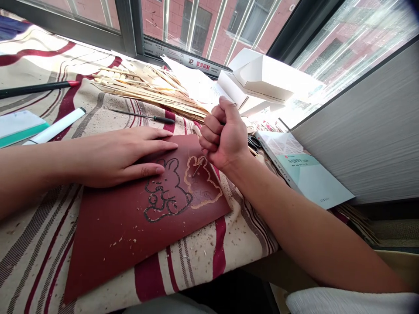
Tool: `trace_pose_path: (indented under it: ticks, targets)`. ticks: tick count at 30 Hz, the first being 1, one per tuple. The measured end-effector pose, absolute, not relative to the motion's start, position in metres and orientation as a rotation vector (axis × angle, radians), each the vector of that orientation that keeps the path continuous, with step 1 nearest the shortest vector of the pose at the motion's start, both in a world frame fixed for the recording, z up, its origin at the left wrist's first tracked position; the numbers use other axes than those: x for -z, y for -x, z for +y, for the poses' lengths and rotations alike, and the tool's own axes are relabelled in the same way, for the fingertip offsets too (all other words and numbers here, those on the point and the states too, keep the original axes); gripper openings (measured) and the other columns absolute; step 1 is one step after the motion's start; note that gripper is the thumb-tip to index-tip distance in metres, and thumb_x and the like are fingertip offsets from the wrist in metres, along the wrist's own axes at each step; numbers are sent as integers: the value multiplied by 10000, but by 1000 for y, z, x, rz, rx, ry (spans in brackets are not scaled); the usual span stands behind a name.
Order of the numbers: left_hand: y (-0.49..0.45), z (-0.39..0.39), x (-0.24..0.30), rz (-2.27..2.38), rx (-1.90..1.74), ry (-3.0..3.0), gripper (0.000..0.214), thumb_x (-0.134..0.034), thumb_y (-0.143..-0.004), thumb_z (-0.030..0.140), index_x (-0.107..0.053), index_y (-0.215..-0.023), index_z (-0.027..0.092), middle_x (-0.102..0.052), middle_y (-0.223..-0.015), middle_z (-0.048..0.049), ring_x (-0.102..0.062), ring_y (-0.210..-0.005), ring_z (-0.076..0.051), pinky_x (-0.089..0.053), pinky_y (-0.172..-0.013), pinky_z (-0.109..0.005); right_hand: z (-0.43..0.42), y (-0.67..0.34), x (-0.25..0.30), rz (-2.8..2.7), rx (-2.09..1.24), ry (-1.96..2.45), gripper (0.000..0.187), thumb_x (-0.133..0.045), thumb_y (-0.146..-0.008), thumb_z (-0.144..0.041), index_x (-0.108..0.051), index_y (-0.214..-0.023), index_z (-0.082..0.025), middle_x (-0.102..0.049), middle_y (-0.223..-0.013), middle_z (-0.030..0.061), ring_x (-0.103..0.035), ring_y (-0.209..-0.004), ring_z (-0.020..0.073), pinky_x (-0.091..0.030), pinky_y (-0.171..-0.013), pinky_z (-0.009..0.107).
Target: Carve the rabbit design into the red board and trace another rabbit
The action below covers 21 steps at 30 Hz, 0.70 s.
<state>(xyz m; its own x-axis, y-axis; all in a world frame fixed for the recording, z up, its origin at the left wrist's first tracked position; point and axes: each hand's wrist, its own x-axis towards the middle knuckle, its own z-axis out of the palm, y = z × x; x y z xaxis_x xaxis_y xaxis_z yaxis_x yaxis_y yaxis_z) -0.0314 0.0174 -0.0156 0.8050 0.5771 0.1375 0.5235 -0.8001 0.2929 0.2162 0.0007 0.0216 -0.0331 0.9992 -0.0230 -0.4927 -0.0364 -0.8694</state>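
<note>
A reddish-brown board [108, 235] lies on the striped cloth, with carved animal outlines on its face. One rabbit-like outline [168, 189] is dark; beside it, a second outline [203, 203] shows pale grooves. Flat on the board's upper left rests my left hand [137, 155], fingers spread, one fingertip at the dark figure. My right hand [225, 133] is a closed fist above the board's upper right corner, thumb uppermost. Whatever it grips is mostly hidden; a small pale end pokes out at its left. Pale shavings [131, 240] are scattered over the board.
A thin dark-handled tool [163, 120] lies beyond the board, before a pile of wooden strips [147, 87]. White boxes [262, 78] stand by the window. Black scissors [254, 143] and a book [304, 170] are at right. A white marker [59, 126] and dark pen [39, 89] lie left.
</note>
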Motion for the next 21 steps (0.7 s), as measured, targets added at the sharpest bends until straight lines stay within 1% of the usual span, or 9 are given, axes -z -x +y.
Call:
trace_pose_path:
  ticks: [4, 7, 8, 10, 12, 14, 16, 19, 21]
  targets:
    - [32, 19, 18, 839, -328, -2756, 715, -386, -1091, 761, -566, -1681, 400, -504, -1780, -59, -562, -1544, -417, -444, -1325, -593, 3, -218, -26, -819, -1462, 807, 739, -675, -1068, -630, -182, -657, -263, -144, -516, -119, -84, -434, 76, -76, -390, 250]
    - [30, 15, 13, 890, -284, -2751, 759, -361, -1094, 792, -548, -1696, 371, -449, -1819, -26, -520, -1583, -445, -413, -1348, -601, 9, -245, -46, -903, -1398, 786, 737, -740, -1026, -628, -224, -651, -259, -184, -525, -115, -122, -432, 71, -104, -378, 240]
    - [29, 12, 10, 929, -258, -2744, 749, -362, -1111, 775, -539, -1703, 352, -422, -1835, -18, -492, -1605, -448, -394, -1361, -602, 12, -260, -54, -967, -1358, 773, 709, -763, -1019, -596, -258, -655, -257, -216, -536, -110, -146, -434, 69, -120, -379, 235]
    - [27, 6, 3, 969, -204, -2736, 721, -342, -1146, 737, -526, -1711, 328, -385, -1854, -28, -451, -1638, -440, -379, -1371, -599, 17, -289, -64, -1132, -1236, 838, 587, -741, -1048, -498, -365, -670, -251, -261, -544, -106, -151, -424, 61, -96, -374, 226]
    - [26, 1, -2, 959, -160, -2742, 713, -332, -1157, 724, -515, -1717, 321, -368, -1862, -49, -440, -1651, -430, -392, -1366, -593, 23, -312, -63, -1333, -1200, 1079, 449, -692, -1076, -360, -464, -707, -241, -373, -550, -90, -225, -413, 50, -116, -373, 215]
    - [25, -2, -5, 953, -170, -2755, 716, -367, -1146, 736, -523, -1711, 326, -383, -1855, -54, -453, -1647, -424, -408, -1361, -578, 27, -324, -53, -1556, -1097, 1338, 301, -711, -1036, -258, -536, -793, -241, -506, -583, -60, -365, -412, 68, -200, -368, 219]
    - [24, -4, -5, 965, -222, -2760, 703, -389, -1141, 739, -544, -1696, 335, -413, -1841, -47, -469, -1637, -418, -418, -1358, -563, 30, -327, -41, -1762, -915, 1524, 194, -719, -996, -208, -574, -874, -248, -573, -593, -40, -487, -426, 108, -286, -379, 244]
    - [25, -3, -2, 972, -274, -2746, 693, -379, -1147, 732, -575, -1675, 328, -447, -1822, -38, -497, -1614, -420, -430, -1350, -543, 31, -327, -33, -1958, -620, 1613, 110, -677, -967, -152, -620, -966, -246, -593, -597, -32, -541, -460, 140, -326, -419, 277]
    - [25, -1, 1, 973, -283, -2744, 717, -390, -1129, 762, -575, -1674, 334, -457, -1815, -24, -514, -1598, -423, -440, -1342, -532, 31, -329, -36, -2031, -496, 1629, 142, -653, -964, -136, -662, -1059, -242, -637, -666, -13, -555, -500, 145, -334, -448, 290]
